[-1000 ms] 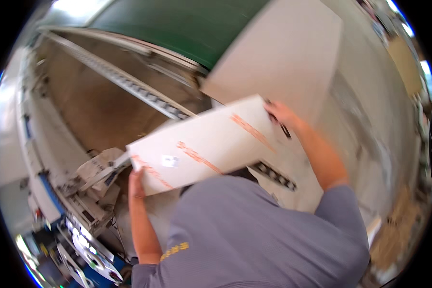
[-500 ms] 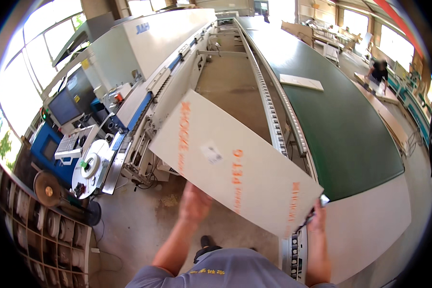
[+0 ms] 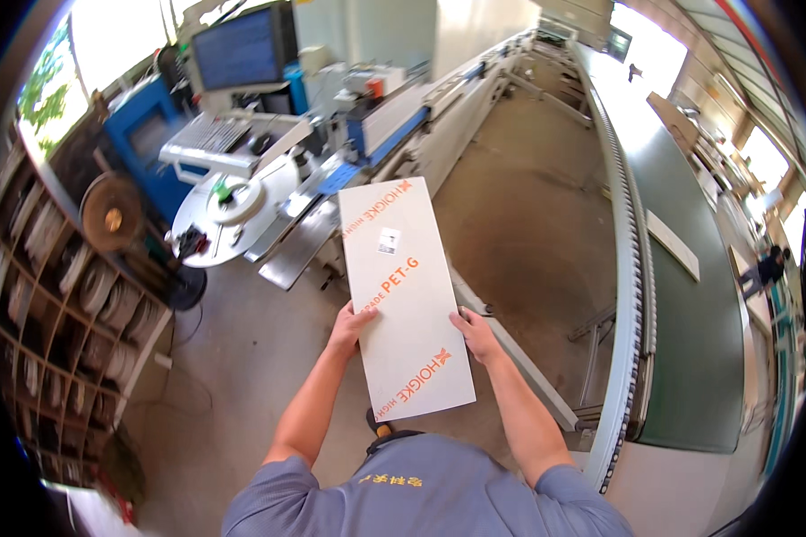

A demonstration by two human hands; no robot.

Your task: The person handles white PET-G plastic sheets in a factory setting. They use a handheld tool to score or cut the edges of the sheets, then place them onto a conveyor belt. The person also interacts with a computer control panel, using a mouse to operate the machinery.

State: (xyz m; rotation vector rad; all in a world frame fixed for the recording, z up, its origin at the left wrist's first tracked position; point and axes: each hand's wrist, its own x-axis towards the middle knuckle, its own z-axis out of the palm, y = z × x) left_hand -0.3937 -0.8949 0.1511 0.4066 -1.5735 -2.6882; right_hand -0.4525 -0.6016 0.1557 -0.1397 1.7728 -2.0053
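Observation:
A long white panel [image 3: 412, 336] with orange printing and a small square label is held up in front of my body. Its left long edge is gripped by my left hand [image 3: 353, 328], thumb on the printed face. My right hand [image 3: 476, 335] holds the opposite edge, a little below the panel's middle. The fingers of both hands are partly hidden beneath the panel. Beyond the panel's far end lies the metal feed table [image 3: 309, 234] of a long white machine, with a blue strip along it.
At left are a round white table [image 3: 188, 215] with a tape roll, a keyboard [image 3: 213, 134], a monitor [image 3: 235, 49], a fan-like disc [image 3: 112, 215] and a rack of rolls [image 3: 58, 331]. To the right run a roller rail [image 3: 620, 358] and green conveyor [image 3: 690, 394] carrying another panel [image 3: 673, 244]. A person [image 3: 763, 270] stands far right.
My view and body have turned left toward the machine. The panel has swung from a diagonal, wide position to nearly lengthwise before me, and my right hand has come away from the conveyor side.

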